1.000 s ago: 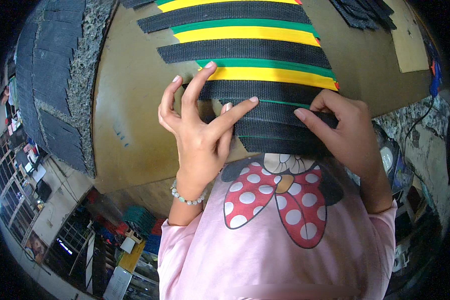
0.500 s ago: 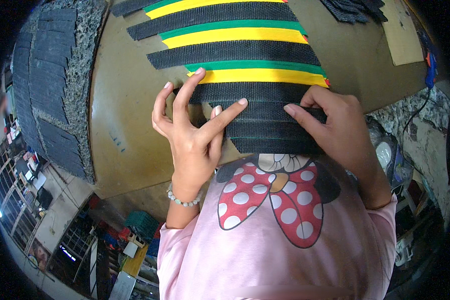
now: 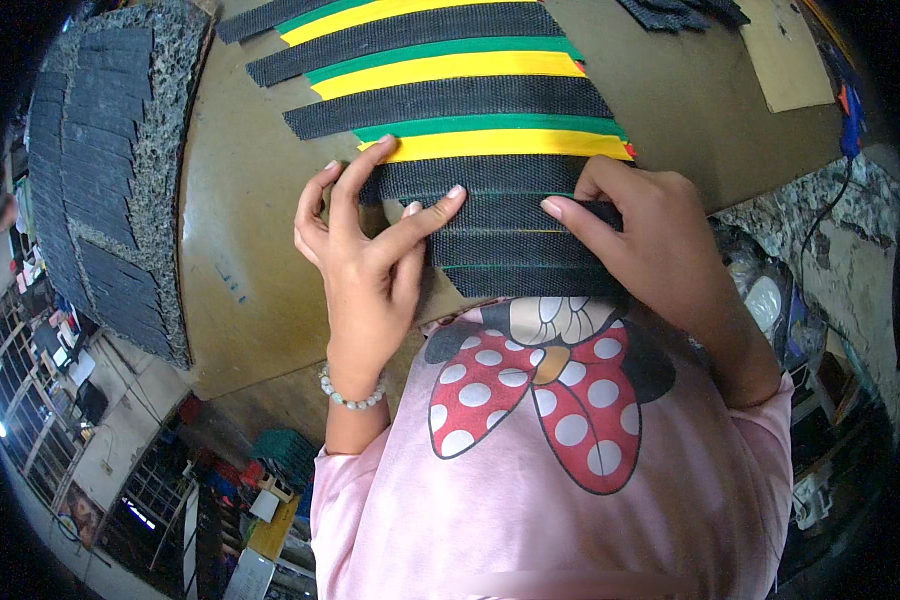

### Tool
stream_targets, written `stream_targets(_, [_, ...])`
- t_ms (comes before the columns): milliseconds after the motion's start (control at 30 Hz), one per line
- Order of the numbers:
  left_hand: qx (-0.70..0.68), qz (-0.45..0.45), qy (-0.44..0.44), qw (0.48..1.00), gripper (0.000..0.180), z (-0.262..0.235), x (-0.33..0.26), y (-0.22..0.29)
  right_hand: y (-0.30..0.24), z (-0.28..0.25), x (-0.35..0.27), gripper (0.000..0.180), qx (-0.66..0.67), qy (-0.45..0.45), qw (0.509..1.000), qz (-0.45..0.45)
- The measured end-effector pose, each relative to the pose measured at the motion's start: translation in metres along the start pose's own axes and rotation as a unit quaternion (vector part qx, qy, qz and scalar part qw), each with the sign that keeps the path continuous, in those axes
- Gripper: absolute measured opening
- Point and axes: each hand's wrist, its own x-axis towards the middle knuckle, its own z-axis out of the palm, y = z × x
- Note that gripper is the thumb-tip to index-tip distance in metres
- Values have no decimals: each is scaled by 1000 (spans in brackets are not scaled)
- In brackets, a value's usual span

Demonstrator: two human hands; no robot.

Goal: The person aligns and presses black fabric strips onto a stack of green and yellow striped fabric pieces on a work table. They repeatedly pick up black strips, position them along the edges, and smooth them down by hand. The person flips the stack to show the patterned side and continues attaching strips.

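Both hands work on a stack of black mesh strips (image 3: 510, 235) at the near edge of a brown table (image 3: 240, 200), right in front of the person's pink shirt (image 3: 530, 470). Left hand (image 3: 365, 265) rests on the left end of the stack, fingers spread, index fingertip pressed onto the top black strip, other fingers lifted and fanned out; a bead bracelet (image 3: 350, 395) sits on that wrist. Right hand (image 3: 650, 245) lies flat over the right end of the stack, fingers held together and pressing down on the strips, nothing pinched that can be seen. The strips overlap like steps, each one shifted a bit farther. Just beyond the hands the same layered row continues toward the far side as yellow strips (image 3: 500, 145), green strips (image 3: 490, 125) and more black ones, touching one another. On the far left a grey foam block (image 3: 160, 180) carries a row of dark pieces. At the far right lies a tan cardboard sheet (image 3: 785, 55), well apart from the hands.
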Motion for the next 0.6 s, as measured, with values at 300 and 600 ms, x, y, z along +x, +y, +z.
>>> stream_targets(300, [16,1,37,999,35,-1,-3,24,2,3,-1,29,-41,5,999,2])
stream_targets(600, [0,113,-154,982,70,28,-10,42,-1,-10,-7,35,-111,7,993,41])
